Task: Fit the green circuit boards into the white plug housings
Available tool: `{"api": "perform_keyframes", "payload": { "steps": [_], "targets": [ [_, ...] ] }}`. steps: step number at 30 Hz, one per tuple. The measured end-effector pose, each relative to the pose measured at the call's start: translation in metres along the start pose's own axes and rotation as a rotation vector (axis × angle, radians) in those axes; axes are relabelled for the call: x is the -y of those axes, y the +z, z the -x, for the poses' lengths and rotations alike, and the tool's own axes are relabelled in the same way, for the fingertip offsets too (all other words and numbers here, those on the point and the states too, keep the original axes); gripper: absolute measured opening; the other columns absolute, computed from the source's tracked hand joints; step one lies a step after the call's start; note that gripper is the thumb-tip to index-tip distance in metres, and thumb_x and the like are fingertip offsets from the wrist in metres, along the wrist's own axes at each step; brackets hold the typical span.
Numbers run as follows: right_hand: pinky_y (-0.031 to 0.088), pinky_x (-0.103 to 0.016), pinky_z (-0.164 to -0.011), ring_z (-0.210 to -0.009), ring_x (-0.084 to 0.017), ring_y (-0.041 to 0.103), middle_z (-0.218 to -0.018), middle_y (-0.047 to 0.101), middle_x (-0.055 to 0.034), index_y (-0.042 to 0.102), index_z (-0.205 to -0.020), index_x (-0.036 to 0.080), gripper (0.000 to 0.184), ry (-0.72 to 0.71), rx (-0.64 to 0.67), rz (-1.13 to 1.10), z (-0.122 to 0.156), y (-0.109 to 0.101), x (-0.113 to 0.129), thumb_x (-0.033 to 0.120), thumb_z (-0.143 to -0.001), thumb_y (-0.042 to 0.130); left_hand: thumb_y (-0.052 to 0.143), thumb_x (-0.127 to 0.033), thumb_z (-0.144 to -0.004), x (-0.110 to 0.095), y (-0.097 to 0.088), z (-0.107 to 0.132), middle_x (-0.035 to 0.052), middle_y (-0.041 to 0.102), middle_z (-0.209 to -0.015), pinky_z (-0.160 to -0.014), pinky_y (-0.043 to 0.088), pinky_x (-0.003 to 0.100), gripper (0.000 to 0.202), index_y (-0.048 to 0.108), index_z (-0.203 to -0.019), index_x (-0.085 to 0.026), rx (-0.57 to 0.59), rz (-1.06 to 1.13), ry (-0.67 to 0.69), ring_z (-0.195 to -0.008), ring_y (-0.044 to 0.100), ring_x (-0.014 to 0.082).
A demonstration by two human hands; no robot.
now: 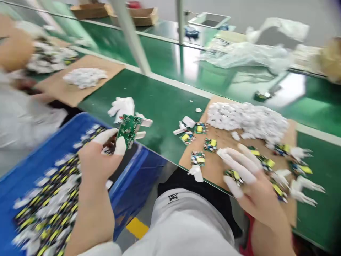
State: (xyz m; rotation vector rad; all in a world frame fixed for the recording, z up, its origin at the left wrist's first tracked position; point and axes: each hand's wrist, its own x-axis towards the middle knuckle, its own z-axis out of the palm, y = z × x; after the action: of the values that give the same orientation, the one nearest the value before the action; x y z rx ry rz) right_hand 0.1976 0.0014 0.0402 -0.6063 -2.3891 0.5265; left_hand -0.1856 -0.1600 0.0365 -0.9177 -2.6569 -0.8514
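Head view: green PCB [130, 127] in L hand [97, 156], left of the cardboard sheet [211, 169]; R hand [255, 192] over the sheet's near part.
L hand is clamped on the PCB, thumb vs. fingers near its edge; R hand's thumb and fingers stand apart w/ a small board [234, 175] between them, can't tell if gripped. PCB is prob. light, stiff, fragile at solder joints/comps; best held by bare edges, no flexing. Qty: 1 PCB in L hand; 1 small board at R hand; 4 loose boards [210, 145] at the sheet's left side; approx. 5 toward its right, blurred; 1 heap of white parts [245, 119] at its far side; 1 blue bin [133, 181] well left of sheet, contents too blurred to count.
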Motion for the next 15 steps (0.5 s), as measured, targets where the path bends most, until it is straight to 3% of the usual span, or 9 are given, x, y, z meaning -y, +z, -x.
{"api": "perform_keyframes", "payload": {
  "steps": [2,5,7,9,12,15],
  "targets": [
    [0.042,-0.066,-0.135,-0.164,-0.037,0.047,-0.164,0.062,-0.0108,0.044,-0.171,0.034,0.065,-0.026,-0.015,-0.006,-0.001,0.000,0.013,0.024,-0.110,0.063,0.073,-0.036,-0.088,-0.050,0.005,0.017,0.0052,0.088,-0.091,-0.076,0.067,0.037,0.029,0.084,-0.113,-0.024,-0.053,0.208,0.426,-0.073,0.080,0.0252],
    [0.048,-0.057,-0.131,-0.161,-0.035,0.050,-0.166,0.060,-0.0164,0.026,-0.178,0.026,0.074,-0.036,-0.028,-0.100,-0.011,-0.001,0.018,0.032,-0.113,0.061,0.066,-0.016,-0.095,-0.116,0.016,0.043,0.0017,0.089,-0.101,-0.079,0.067,0.026,0.027,0.077,-0.116,-0.029,0.217,0.531,0.889,-0.081,0.084,0.0186],
    [0.056,-0.052,-0.122,-0.148,-0.034,0.062,-0.156,0.067,-0.0177,0.022,-0.179,0.024,0.076,0.019,-0.013,-0.148,-0.009,-0.006,0.017,0.035,-0.114,0.061,0.062,-0.009,-0.094,-0.147,0.025,0.058,0.0021,0.089,-0.100,-0.080,0.067,0.023,0.033,0.073,-0.119,-0.027,0.356,0.667,1.071,-0.083,0.085,0.0173],
    [0.062,-0.044,-0.107,-0.125,-0.030,0.073,-0.141,0.075,-0.0148,0.036,-0.173,0.025,0.064,0.086,-0.013,-0.189,0.003,-0.012,0.016,0.032,-0.114,0.061,0.062,-0.006,-0.093,-0.162,0.034,0.069,0.0022,0.089,-0.099,-0.079,0.068,0.023,0.036,0.072,-0.122,-0.026,0.449,0.750,1.122,-0.082,0.085,0.0178],
    [0.062,-0.036,-0.090,-0.099,-0.025,0.075,-0.115,0.081,-0.0085,0.065,-0.142,0.024,0.030,0.196,-0.079,-0.244,0.028,-0.014,0.015,0.026,-0.113,0.061,0.070,-0.011,-0.092,-0.162,0.046,0.082,0.0040,0.090,-0.108,-0.070,0.068,0.024,0.044,0.073,-0.132,-0.029,0.654,0.835,0.989,-0.078,0.085,0.0192],
    [0.060,-0.035,-0.085,-0.092,-0.023,0.074,-0.103,0.079,-0.0058,0.068,-0.125,0.023,0.017,0.340,-0.187,-0.325,0.045,-0.009,0.013,0.031,-0.112,0.062,0.080,-0.021,-0.091,-0.152,0.058,0.094,0.0087,0.087,-0.128,-0.063,0.069,0.026,0.057,0.070,-0.147,-0.031,0.797,0.893,0.812,-0.080,0.086,0.0224]
  ]
}}
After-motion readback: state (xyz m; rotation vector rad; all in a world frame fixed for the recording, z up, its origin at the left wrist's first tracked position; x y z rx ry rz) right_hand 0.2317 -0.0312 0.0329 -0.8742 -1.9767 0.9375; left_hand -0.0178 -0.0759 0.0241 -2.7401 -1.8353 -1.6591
